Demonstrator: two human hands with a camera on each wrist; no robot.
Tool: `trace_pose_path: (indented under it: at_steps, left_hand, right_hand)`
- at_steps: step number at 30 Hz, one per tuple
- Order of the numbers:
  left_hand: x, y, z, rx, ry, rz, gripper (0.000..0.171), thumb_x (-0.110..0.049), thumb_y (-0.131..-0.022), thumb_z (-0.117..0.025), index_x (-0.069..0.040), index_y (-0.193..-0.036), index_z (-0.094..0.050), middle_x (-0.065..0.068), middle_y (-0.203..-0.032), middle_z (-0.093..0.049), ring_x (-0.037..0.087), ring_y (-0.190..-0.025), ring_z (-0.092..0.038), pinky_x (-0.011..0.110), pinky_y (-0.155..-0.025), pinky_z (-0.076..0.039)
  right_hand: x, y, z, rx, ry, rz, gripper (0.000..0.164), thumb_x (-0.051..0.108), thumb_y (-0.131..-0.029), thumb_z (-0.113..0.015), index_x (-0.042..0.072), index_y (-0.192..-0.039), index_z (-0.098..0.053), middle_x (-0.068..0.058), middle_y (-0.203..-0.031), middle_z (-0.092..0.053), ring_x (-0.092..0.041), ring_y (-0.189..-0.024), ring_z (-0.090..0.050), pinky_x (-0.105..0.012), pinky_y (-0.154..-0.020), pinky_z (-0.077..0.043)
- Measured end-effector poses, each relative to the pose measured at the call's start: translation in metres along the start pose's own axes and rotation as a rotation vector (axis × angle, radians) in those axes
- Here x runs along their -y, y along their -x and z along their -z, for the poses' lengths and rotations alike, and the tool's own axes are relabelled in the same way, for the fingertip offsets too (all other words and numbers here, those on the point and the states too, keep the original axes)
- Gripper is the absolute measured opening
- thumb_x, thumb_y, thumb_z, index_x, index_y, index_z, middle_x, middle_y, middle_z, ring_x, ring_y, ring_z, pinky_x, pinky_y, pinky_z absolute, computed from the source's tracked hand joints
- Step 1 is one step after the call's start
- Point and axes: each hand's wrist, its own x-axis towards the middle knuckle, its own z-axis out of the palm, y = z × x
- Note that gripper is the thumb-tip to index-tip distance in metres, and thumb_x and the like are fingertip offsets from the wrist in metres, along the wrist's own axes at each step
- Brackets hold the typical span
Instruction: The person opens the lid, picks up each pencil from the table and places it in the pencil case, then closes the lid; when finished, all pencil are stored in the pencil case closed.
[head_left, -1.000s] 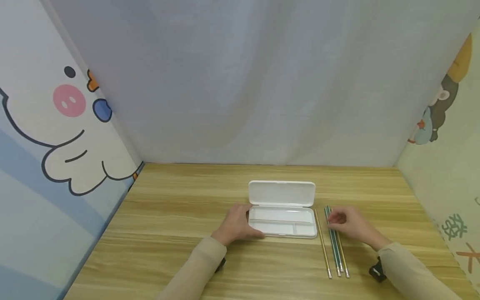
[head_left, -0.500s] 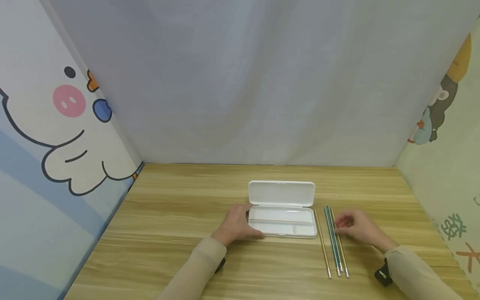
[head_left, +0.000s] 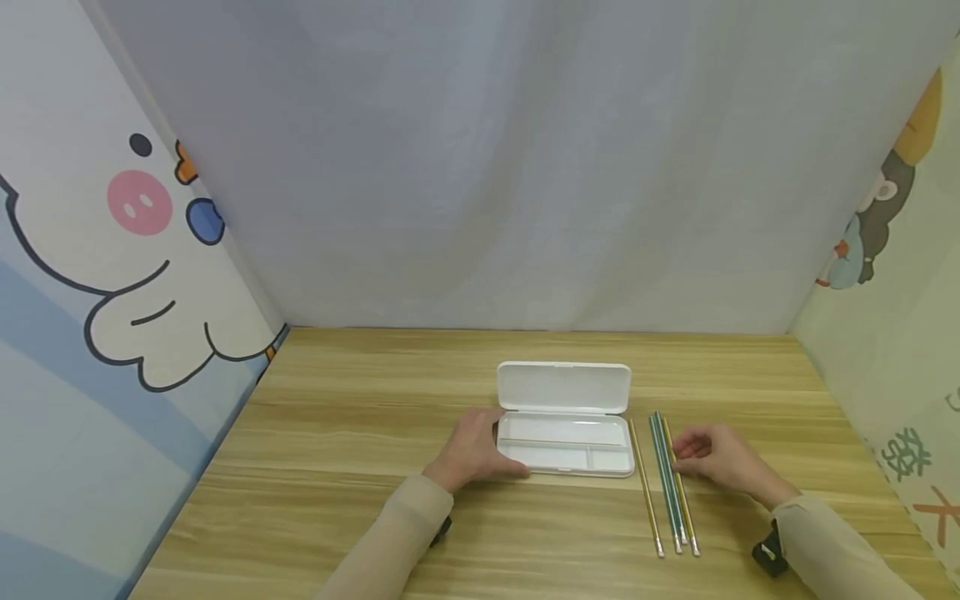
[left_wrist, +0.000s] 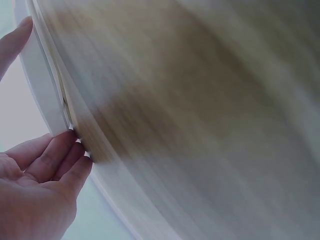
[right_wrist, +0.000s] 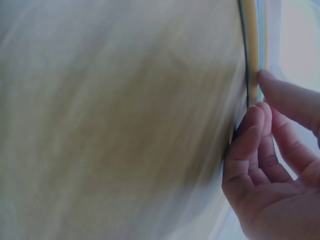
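And the case [head_left: 543, 457] sits open at lower centre, lid [head_left: 564, 387] up, three compartments facing us. The left hand [head_left: 472, 450] grips its left end, thumb along the front edge. Lower right, the right hand [head_left: 716, 458] is curled narrow at the outer yellow pencil [head_left: 682, 492]; pinched or not, can't tell. Green pencils [head_left: 665, 483] lie alongside. Surface [head_left: 337, 467] runs back to the curtain [head_left: 480, 192].

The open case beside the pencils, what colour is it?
The open case is white, clearest in the head view.
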Motion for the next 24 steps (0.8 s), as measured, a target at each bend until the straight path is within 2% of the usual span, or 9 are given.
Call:
trace_pose_path:
  at_steps: [7,13,17,24]
  left_hand:
    - [0.0,0.001,0.001,0.006,0.0,0.005,0.078,-0.056,-0.054,-0.086,-0.009,-0.113,-0.065,-0.001,-0.105,-0.065,0.019,-0.097,-0.054,0.037,-0.09,-0.043]
    - [0.0,0.0,0.001,0.009,-0.006,0.004,0.075,-0.056,-0.055,-0.086,-0.01,-0.111,-0.065,-0.003,-0.102,-0.064,0.017,-0.094,-0.053,0.035,-0.088,-0.043]
    - [0.002,0.0,-0.001,0.011,-0.006,0.006,0.078,-0.057,-0.055,-0.085,-0.01,-0.114,-0.065,-0.002,-0.106,-0.064,0.017,-0.097,-0.053,0.035,-0.091,-0.042]
    - [0.003,0.0,0.0,0.007,-0.017,0.009,0.079,-0.056,-0.055,-0.085,-0.009,-0.115,-0.064,-0.001,-0.107,-0.064,0.018,-0.098,-0.053,0.035,-0.091,-0.042]
  right_hand:
    - [0.002,0.001,0.0,-0.004,0.007,-0.021,0.021,0.005,-0.073,-0.08,-0.001,-0.088,-0.066,-0.004,-0.08,-0.063,-0.02,-0.073,-0.06,-0.026,-0.064,-0.051]
    - [0.005,0.002,0.0,-0.034,0.045,-0.096,0.022,0.007,-0.074,-0.079,-0.003,-0.088,-0.066,-0.004,-0.078,-0.063,-0.019,-0.072,-0.06,-0.028,-0.063,-0.049]
    - [0.007,0.002,0.001,-0.055,0.076,-0.148,0.018,0.007,-0.075,-0.075,-0.004,-0.086,-0.065,-0.003,-0.076,-0.062,-0.018,-0.071,-0.058,-0.029,-0.061,-0.048]
    - [0.012,0.004,0.004,-0.074,0.19,-0.188,0.017,0.013,-0.075,-0.075,-0.001,-0.081,-0.066,-0.004,-0.077,-0.062,-0.019,-0.071,-0.057,-0.036,-0.063,-0.048]
